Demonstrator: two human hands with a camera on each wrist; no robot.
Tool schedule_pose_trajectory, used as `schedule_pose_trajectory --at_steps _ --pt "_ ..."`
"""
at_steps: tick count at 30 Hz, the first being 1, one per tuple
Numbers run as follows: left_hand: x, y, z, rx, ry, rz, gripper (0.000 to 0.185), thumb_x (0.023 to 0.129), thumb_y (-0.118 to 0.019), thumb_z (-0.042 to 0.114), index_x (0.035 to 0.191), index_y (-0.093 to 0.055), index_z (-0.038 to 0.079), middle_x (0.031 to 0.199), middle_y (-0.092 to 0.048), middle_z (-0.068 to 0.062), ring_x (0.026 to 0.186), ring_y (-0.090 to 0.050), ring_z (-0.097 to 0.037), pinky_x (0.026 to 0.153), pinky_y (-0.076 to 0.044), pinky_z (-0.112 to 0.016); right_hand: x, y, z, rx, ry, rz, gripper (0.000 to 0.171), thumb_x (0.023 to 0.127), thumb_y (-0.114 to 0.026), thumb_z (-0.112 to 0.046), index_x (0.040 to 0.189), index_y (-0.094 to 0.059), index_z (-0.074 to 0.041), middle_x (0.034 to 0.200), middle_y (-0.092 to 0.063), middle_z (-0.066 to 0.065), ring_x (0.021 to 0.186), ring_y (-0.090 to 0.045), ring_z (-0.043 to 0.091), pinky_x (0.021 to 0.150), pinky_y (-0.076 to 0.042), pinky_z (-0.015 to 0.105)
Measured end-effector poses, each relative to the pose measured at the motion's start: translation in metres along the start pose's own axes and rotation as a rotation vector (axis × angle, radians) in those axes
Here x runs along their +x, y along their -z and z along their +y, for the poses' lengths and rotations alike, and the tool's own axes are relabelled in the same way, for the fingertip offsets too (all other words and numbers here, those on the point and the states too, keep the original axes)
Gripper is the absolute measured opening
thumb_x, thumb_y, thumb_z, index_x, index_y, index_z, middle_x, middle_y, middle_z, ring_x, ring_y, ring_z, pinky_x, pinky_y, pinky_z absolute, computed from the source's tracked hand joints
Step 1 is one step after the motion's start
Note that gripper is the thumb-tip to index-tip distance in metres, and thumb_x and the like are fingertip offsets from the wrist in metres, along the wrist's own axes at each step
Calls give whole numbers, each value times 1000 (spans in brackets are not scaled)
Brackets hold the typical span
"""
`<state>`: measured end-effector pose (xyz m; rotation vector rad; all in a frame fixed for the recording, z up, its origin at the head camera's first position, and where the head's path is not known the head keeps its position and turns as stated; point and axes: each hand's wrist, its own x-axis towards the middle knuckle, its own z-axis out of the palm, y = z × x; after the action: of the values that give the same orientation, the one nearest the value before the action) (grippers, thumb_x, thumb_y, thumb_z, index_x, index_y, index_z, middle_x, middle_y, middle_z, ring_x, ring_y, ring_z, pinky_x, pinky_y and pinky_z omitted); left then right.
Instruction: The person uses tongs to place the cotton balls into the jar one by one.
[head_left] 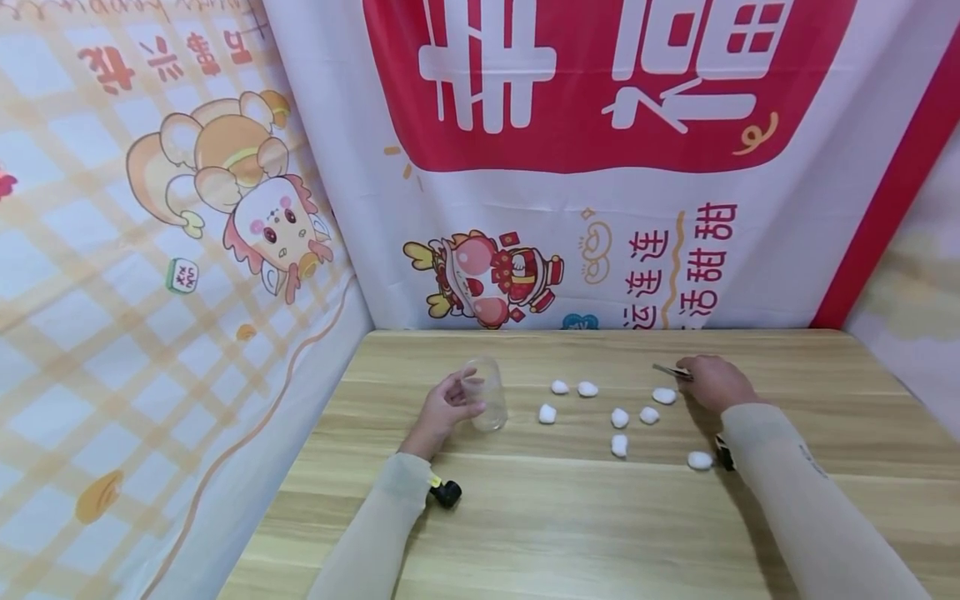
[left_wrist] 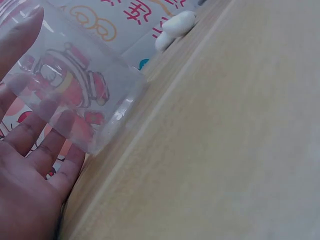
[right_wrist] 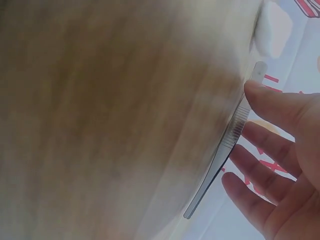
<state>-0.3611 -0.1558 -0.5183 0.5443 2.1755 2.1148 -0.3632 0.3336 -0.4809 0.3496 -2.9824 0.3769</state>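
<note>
My left hand (head_left: 447,406) holds a clear plastic jar (head_left: 491,396) that stands upright on the table. In the left wrist view the thumb lies along the near side of the jar (left_wrist: 95,95), and the fingers show through and below it. On the right, my right hand (head_left: 716,382) has metal tweezers (head_left: 672,372) at its fingertips. The right wrist view shows the thumb and fingertips on the ridged part of the tweezers (right_wrist: 235,127), low over the tabletop. A white cotton ball (head_left: 663,396) lies just beside that hand.
Several more cotton balls (head_left: 619,418) are scattered between the hands, one (head_left: 701,460) close to the right wrist camera. The wooden table (head_left: 555,525) ends at a printed cloth backdrop (head_left: 570,200), with another patterned cloth (head_left: 150,333) along the left side.
</note>
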Motion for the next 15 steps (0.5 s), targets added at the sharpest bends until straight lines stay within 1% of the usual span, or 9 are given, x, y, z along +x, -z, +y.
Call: schedule_pose_trajectory --at_steps 5,10,15 --pt "0 0 0 4 12 -15 73 79 -82 15 143 -47 10 131 -59 -9 119 -55 -26 98 -46 -34 2 -2 0 -1 -1 -10 23 87 -71 -12 107 -70 -2 96 -70 17 92 -63 42 80 -49 57" --pt "-1 1 -1 -3 28 -17 74 80 -81 13 144 -44 5 131 -58 -11 120 -54 -29 100 -45 -36 2 -3 0 -8 -11 -16 26 87 -72 -12 111 -69 -1 100 -69 20 93 -63 42 80 -49 57" --pt "0 2 0 5 24 -24 76 79 -82 15 144 -44 6 131 -58 -10 120 -54 -29 101 -44 -37 5 -2 2 18 -21 -37 26 86 -72 -9 109 -69 2 89 -69 15 85 -64 37 76 -50 55"
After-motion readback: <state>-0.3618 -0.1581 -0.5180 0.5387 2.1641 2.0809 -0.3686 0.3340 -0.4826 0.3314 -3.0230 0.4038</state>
